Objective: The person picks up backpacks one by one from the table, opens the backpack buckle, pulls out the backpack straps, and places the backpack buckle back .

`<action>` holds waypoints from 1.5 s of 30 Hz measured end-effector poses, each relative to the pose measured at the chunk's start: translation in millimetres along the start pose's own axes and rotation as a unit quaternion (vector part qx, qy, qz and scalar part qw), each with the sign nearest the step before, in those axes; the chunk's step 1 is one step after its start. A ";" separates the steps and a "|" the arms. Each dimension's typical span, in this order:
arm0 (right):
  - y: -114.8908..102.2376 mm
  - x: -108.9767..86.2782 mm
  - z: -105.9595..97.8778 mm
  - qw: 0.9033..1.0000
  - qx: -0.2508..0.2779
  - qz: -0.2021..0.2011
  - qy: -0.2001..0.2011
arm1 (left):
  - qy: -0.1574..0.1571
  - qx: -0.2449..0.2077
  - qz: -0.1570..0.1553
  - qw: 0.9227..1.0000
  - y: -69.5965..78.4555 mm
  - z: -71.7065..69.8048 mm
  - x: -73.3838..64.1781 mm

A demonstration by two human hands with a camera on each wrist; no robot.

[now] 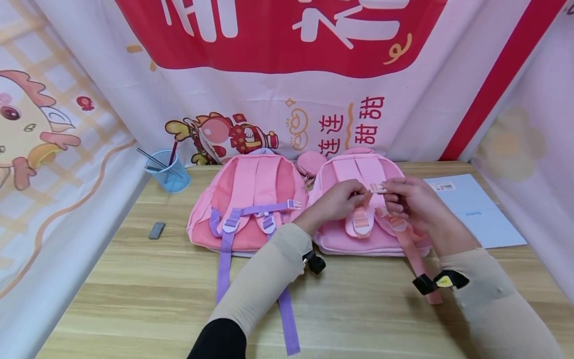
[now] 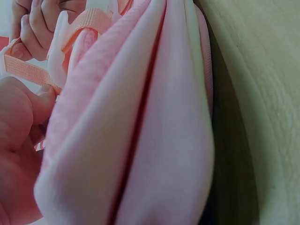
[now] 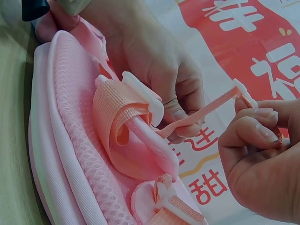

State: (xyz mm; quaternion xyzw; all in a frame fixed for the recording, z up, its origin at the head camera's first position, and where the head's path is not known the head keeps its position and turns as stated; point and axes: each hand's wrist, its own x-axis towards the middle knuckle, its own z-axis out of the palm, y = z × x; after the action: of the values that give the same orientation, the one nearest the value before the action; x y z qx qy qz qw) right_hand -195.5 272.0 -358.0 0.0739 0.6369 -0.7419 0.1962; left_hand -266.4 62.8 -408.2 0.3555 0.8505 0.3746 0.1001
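Observation:
A pink backpack [image 1: 334, 245] lies on the table with its shoulder straps facing up. Its thin peach chest strap [image 3: 206, 110] is stretched between both hands. My left hand [image 1: 344, 200] pinches the strap between thumb and fingers, above the padded shoulder strap with its white adjuster [image 1: 361, 228]. On the other side, my right hand [image 1: 410, 199] holds the strap's far end, pinching a small white buckle [image 1: 377, 188]. Other right fingers curl beneath it. In the left wrist view, the backpack's side [image 2: 178, 117] covers part of the left hand [image 2: 18, 150].
A second pink backpack [image 1: 202, 224] with purple straps [image 1: 225, 269] lies to the left. Behind it stand a blue cup [image 1: 174, 180] of pens and a round pink pouch [image 1: 311, 163]. A grey block [image 1: 157, 230] and a light-blue folder [image 1: 480, 209] lie on the table.

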 end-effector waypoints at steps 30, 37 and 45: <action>3.6 0.1 -3.7 0.999 -0.040 -0.014 0.020 | 0.062 -0.038 0.073 0.995 28.4 -26.0 -13.7; 5.7 -1.9 -8.7 1.000 -0.014 -0.007 -0.003 | 0.082 -0.046 0.075 0.993 28.7 -26.6 -15.4; 11.0 -1.4 -16.8 1.000 0.015 0.008 -0.005 | 0.093 -0.069 0.079 0.990 24.7 -25.3 -14.3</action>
State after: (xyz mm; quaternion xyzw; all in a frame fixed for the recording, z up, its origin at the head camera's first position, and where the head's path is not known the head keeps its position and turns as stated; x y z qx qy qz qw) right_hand -192.3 287.4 -370.5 0.0783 0.6238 -0.7502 0.2045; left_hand -254.0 50.3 -374.4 0.3776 0.7974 0.4705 0.0150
